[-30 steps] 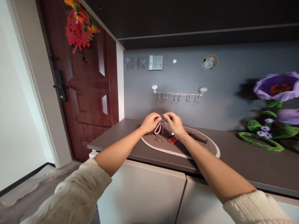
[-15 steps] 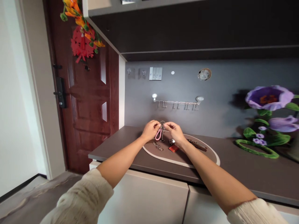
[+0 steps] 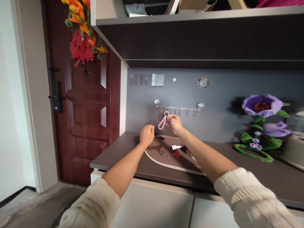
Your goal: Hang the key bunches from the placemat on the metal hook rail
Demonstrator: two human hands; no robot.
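Observation:
My right hand (image 3: pixel 175 124) pinches a key ring (image 3: pixel 166 113) just below the hook rail (image 3: pixel 178 108) on the wall. From the ring hang a pink strap loop (image 3: pixel 161 123) and at least one key, partly behind my fingers. Whether the ring touches a hook I cannot tell. My left hand (image 3: pixel 147 134) hovers over the left edge of the mat (image 3: pixel 163 163), its fingers curled closed; their inner side is hidden. On the mat lie a brown strap (image 3: pixel 155 147) with metal rings, a red tag (image 3: pixel 176 154) and several more keys, partly behind my right forearm.
A dark overhead shelf (image 3: pixel 190 38) juts out above the counter (image 3: pixel 116 148). Purple plush flowers (image 3: pixel 262 106) stand at the right beside a pale-based clear container (image 3: pixel 294 148). To the left is a red-brown door (image 3: pixel 92 126). Two small hooks (image 3: pixel 145 78) sit higher on the wall.
My right hand has lifted the key ring with the pink loop from above the mat up to the rail. My left hand has let go of it and drawn back left. The view has tilted up.

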